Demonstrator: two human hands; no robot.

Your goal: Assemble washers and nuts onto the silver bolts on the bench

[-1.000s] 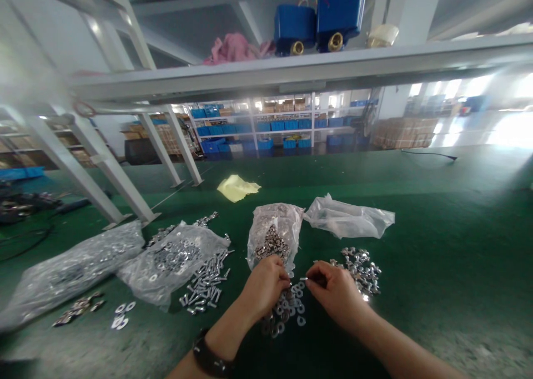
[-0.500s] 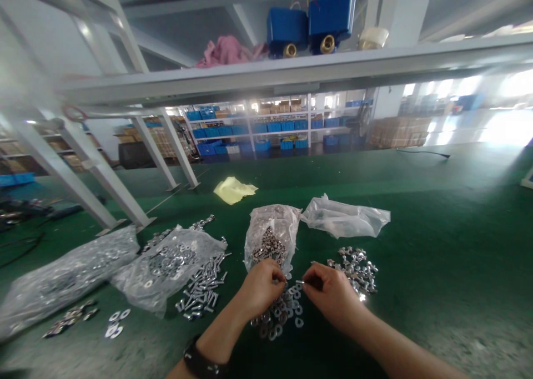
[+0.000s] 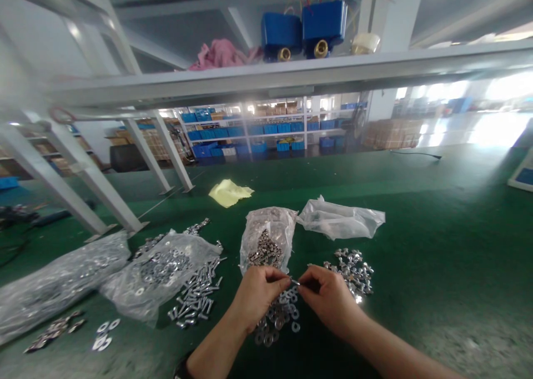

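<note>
My right hand (image 3: 327, 294) is closed in a pinch on a small bolt (image 3: 295, 282), whose shank points left. My left hand (image 3: 262, 290) is pinched right at the bolt's tip; whatever lies between its fingertips is too small to make out. Under both hands lies a loose pile of flat washers (image 3: 280, 318). Just beyond my left hand an open plastic bag (image 3: 270, 223) holds many small metal parts (image 3: 265, 249). Beside my right hand is a heap of bolts with parts fitted on them (image 3: 353, 269).
To the left lie loose bolts (image 3: 195, 296), a bag of washers (image 3: 166, 262), a long filled bag (image 3: 62, 279) and a few washers (image 3: 101, 343). An empty-looking bag (image 3: 341, 219) and yellow paper (image 3: 230, 193) lie farther back. A shelf edge (image 3: 291, 79) spans above with blue units (image 3: 325, 26).
My left hand has moved right and up to the bolt's tip, closing the gap between the hands. My right hand still grips the bolt. The view has shifted slightly.
</note>
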